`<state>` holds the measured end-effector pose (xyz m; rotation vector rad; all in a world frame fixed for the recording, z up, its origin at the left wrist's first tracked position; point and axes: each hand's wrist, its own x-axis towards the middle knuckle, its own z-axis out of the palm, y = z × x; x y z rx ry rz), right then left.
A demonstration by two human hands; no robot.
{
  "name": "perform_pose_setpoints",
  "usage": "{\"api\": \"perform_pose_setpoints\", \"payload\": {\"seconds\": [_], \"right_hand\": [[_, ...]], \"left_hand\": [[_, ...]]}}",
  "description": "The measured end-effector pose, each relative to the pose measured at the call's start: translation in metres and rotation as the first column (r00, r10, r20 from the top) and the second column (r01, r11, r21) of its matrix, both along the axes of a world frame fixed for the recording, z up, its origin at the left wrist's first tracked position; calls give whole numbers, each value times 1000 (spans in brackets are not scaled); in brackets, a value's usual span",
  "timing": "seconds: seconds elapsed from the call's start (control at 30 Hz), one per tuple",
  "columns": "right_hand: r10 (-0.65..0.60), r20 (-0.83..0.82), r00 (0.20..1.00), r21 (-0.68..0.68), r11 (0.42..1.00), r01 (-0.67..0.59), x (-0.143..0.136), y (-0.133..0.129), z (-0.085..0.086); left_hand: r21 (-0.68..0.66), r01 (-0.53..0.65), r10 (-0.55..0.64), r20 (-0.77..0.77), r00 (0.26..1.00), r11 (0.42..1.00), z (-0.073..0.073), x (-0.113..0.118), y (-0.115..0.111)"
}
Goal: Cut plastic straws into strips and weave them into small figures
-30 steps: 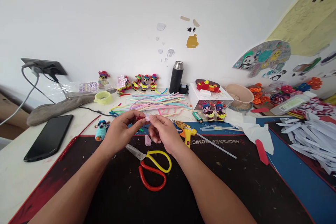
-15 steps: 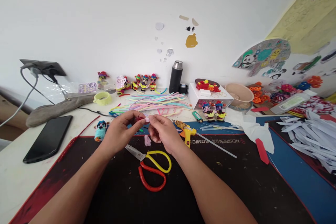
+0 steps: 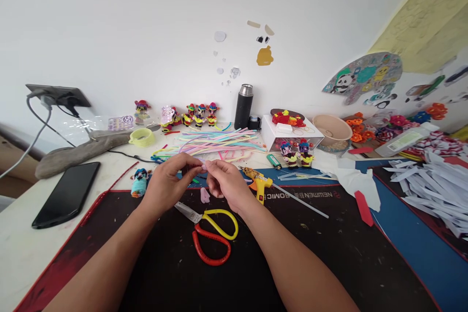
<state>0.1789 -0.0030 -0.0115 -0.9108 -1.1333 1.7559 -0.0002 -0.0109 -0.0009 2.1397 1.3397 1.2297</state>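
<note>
Pinched between my two hands is a pale lilac pipe cleaner (image 3: pixel 203 162), with part of its length hidden by the fingers. My left hand (image 3: pixel 168 178) is closed on one part of it, thumb against fingertips. Just beside, my right hand (image 3: pixel 229 181) grips it between thumb and forefinger. Below the hands, a small folded lilac piece (image 3: pixel 204 196) lies on the dark mat (image 3: pixel 300 263). Scissors (image 3: pixel 198 218) with one yellow and one red handle rest nearer to me. A yellow glue gun (image 3: pixel 261 185) with a clear stick lies right of my right hand.
Loose pastel pipe cleaners (image 3: pixel 223 141) are piled behind my hands. A black flask (image 3: pixel 243 107) and a white box (image 3: pixel 292 131) stand by the wall. To the left are a phone (image 3: pixel 68 195) and a small turquoise figure (image 3: pixel 139 183); white strips (image 3: pixel 435 195) are heaped right.
The fingertips have closed further over the lilac pipe cleaner, so less of it shows between them. The view has shifted very slightly; the other things lie as before.
</note>
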Motion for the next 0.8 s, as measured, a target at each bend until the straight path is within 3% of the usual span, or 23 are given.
{"api": "perform_pose_setpoints", "payload": {"seconds": [0.17,0.37,0.57,0.8], "right_hand": [[-32,20,999,4,999,32,1,3,-3],[-65,-3,998,33,997,65,3,6,-1],[-95,30,995,115,989,91,5,9,-4],[-134,209,969,266,961,75,5,9,-10]], "left_hand": [[-4,51,-51,14,999,999,-2,1,2],[-212,59,-27,148,989,975,-4,0,3],[-406,122,-24,240,971,906,0,-3,3],[-416,111,-39,178,983,903,1,-4,5]]}}
